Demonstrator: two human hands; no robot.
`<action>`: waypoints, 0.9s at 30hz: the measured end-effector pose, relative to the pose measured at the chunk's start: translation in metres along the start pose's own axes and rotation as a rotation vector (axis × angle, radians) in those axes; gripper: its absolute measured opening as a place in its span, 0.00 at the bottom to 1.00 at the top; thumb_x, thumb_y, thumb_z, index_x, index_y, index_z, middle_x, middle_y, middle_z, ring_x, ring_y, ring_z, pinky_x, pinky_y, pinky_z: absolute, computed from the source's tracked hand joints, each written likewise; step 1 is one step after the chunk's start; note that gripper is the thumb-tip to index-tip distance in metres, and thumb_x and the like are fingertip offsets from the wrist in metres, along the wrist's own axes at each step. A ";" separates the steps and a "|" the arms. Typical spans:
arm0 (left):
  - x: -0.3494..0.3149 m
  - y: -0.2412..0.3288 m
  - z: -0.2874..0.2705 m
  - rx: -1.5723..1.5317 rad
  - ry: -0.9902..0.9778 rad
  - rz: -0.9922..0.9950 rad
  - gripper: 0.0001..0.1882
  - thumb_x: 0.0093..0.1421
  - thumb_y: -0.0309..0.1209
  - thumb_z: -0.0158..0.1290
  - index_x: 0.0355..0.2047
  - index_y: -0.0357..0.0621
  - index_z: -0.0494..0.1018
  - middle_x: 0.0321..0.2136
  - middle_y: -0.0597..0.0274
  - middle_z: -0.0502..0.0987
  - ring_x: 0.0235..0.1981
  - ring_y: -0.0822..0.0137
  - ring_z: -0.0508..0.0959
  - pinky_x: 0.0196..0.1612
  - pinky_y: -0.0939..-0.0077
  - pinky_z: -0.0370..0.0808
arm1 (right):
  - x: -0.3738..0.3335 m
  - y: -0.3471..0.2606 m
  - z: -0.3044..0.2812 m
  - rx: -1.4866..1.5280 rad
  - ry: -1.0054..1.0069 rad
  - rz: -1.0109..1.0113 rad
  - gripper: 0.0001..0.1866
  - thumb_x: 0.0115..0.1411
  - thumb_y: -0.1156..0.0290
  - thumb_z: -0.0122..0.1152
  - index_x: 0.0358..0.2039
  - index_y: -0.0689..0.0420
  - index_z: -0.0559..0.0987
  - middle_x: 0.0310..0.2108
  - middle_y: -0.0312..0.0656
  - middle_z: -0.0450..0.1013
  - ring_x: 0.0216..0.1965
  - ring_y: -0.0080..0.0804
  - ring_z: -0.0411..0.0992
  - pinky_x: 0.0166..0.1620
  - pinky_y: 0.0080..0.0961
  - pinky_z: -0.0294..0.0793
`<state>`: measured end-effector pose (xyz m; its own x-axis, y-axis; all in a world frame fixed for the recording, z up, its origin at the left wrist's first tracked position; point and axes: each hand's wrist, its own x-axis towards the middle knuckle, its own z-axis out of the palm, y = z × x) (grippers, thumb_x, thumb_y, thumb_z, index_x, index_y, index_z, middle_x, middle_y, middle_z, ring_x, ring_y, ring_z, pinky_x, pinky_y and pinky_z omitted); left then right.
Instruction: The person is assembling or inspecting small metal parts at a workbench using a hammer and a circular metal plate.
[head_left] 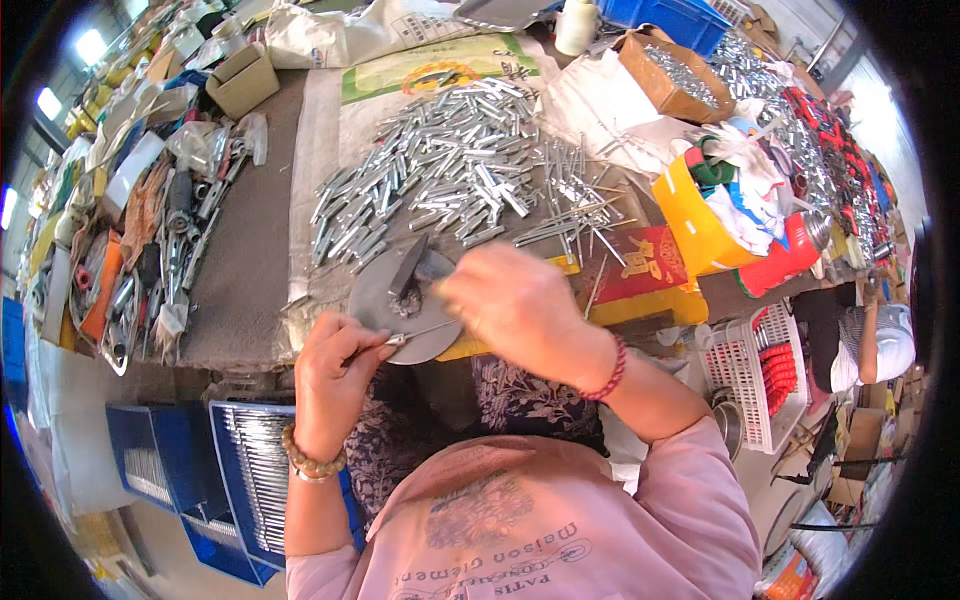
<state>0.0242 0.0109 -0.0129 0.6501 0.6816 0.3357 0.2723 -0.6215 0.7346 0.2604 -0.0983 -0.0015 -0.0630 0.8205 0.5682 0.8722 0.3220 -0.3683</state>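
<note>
My left hand (340, 365) pinches a small thin metal rod (428, 331) between thumb and fingertips, over the near part of a round grey plate (436, 345). The rod points right, toward my other hand. My right hand (520, 310) is above the plate's right side, its fingers curled and smeared by motion; whether it holds anything I cannot tell. Just beyond its fingertips a dark, wedge-shaped metal piece (409, 264), like a hammer head, stands on the plate. Farther back lies a large heap of short silver metal tubes (440, 160).
Long thin rods (575, 205) lie right of the heap. A yellow box (690, 220) with cloths and a red bottle (785, 255) stand farther right. Assorted tools (180, 220) crowd the left side. Blue bins (225, 480) of metal parts and a white basket (735, 370) flank my lap.
</note>
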 end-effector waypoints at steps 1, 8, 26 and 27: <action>-0.001 0.001 0.000 0.000 0.001 -0.009 0.09 0.53 0.18 0.70 0.35 0.37 0.84 0.30 0.59 0.77 0.31 0.62 0.78 0.35 0.70 0.73 | -0.001 0.014 -0.012 -0.084 0.055 0.066 0.06 0.56 0.72 0.69 0.34 0.54 0.82 0.33 0.40 0.73 0.39 0.42 0.77 0.43 0.39 0.80; 0.001 0.001 0.003 -0.017 0.000 -0.028 0.09 0.52 0.18 0.70 0.34 0.37 0.84 0.31 0.60 0.76 0.33 0.63 0.77 0.37 0.71 0.72 | -0.007 0.116 -0.061 -0.395 0.073 0.415 0.05 0.57 0.73 0.67 0.34 0.53 0.86 0.35 0.42 0.78 0.43 0.46 0.80 0.47 0.44 0.81; -0.011 -0.004 -0.002 0.003 0.021 -0.003 0.09 0.54 0.17 0.69 0.35 0.36 0.82 0.31 0.56 0.75 0.31 0.58 0.78 0.35 0.68 0.74 | 0.004 0.145 -0.041 -0.374 -0.038 0.076 0.02 0.58 0.75 0.61 0.28 0.58 0.78 0.33 0.44 0.74 0.41 0.48 0.77 0.44 0.45 0.78; -0.011 -0.003 -0.002 0.014 0.026 -0.025 0.09 0.54 0.17 0.69 0.35 0.36 0.82 0.31 0.56 0.75 0.31 0.58 0.78 0.35 0.68 0.74 | 0.006 0.136 -0.042 -0.361 -0.011 0.104 0.01 0.57 0.76 0.61 0.29 0.58 0.77 0.33 0.44 0.73 0.41 0.49 0.77 0.44 0.45 0.79</action>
<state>0.0153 0.0062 -0.0175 0.6244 0.7066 0.3328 0.2984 -0.6096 0.7344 0.3990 -0.0694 -0.0175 0.0319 0.8459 0.5324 0.9890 0.0504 -0.1392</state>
